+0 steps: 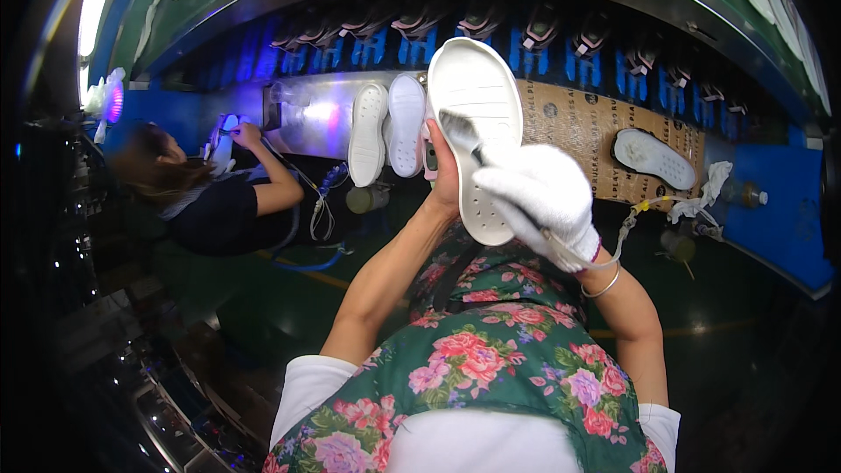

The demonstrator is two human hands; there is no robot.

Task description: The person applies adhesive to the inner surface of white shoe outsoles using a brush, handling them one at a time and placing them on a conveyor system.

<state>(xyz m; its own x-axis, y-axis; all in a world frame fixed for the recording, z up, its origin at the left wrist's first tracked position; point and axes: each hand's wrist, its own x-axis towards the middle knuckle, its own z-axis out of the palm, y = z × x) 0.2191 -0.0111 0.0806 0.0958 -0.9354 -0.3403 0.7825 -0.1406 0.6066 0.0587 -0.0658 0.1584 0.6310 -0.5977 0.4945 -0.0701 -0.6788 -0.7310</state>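
A white shoe sole (477, 88) is held up in front of me, its hollow inner side facing me. My bare left hand (445, 171) grips its left edge, fingers mostly hidden behind it. My right hand (547, 197), in a white knit glove, is closed round a brush (461, 130). The bristles touch the inside of the sole near its left rim. From the brush handle a thin clear tube (626, 229) runs past my right wrist. Just left of the held sole, two more pale soles (368, 134) lie side by side on the bench.
On the brown printed cardboard (561, 114) at right lies a dark-rimmed sole (655, 158) with a white inside. Dark shoes on blue holders (416, 45) line the back. A co-worker (210, 193) at left handles a sole. A white rag (703, 193) hangs by a bottle.
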